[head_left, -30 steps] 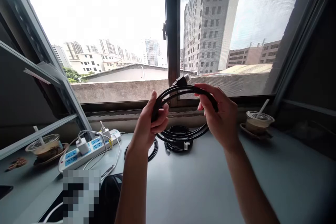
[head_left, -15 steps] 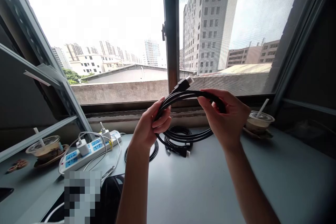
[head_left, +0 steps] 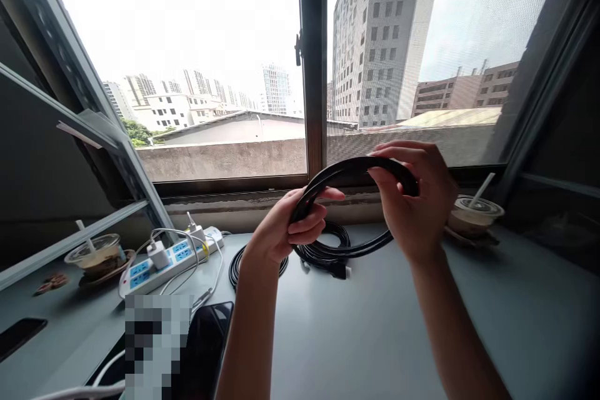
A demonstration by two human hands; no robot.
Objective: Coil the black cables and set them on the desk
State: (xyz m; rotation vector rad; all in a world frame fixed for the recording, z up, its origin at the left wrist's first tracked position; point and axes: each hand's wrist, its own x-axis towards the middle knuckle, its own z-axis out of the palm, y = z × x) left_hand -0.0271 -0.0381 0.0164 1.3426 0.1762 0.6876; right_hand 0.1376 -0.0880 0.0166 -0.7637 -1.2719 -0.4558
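Observation:
A black HDMI cable (head_left: pixel 349 166), wound into a loop of several turns, is held up above the table between my two hands. My left hand (head_left: pixel 300 225) wraps its fingers round the loop's left side, the index finger stretched out across it. At the upper right, my right hand (head_left: pixel 417 200) pinches the coil between thumb and fingers. The cable's own plugs are hidden from sight. Behind and below lies another coiled black cable (head_left: pixel 323 256) with its HDMI plug (head_left: pixel 341 271) showing. A further black coil (head_left: pixel 235 269) is partly covered by my left wrist.
A white power strip (head_left: pixel 173 259) with plugged-in chargers and white cords lies left. Lidded drink cups stand at the left (head_left: pixel 96 256) and right (head_left: pixel 474 215). Phones lie near my left forearm (head_left: pixel 210 331) and at the far left (head_left: pixel 21 334). A window frame (head_left: pixel 314 75) rises behind.
The HDMI plug that stuck up from the held coil is out of sight now. My left index finger has stretched out, and the turns sit closer together. The view has shifted slightly.

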